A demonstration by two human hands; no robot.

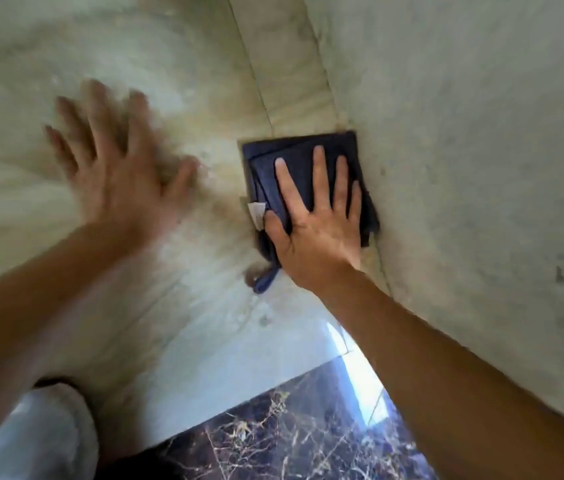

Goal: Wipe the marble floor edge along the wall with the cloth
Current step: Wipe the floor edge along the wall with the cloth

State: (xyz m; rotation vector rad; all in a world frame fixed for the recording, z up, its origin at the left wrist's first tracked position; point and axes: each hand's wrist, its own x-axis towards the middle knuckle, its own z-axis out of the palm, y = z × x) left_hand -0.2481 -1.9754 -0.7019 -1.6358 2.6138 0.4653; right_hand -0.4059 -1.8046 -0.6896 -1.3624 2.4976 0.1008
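A folded dark blue cloth (299,157) lies flat on the pale marble floor (176,81), pushed right up against the base of the wall (464,150). My right hand (318,220) presses down on the cloth with fingers spread, its little-finger side next to the wall. A white tag (256,213) and a loop (265,280) stick out of the cloth's left and near edges. My left hand (114,168) is blurred, fingers apart, flat on or just over the bare marble to the left of the cloth, holding nothing.
A narrow marble skirting strip (287,64) runs along the wall ahead of the cloth. Behind my right arm the floor changes to dark veined marble (291,434). My knee in light trousers (41,438) is at the bottom left.
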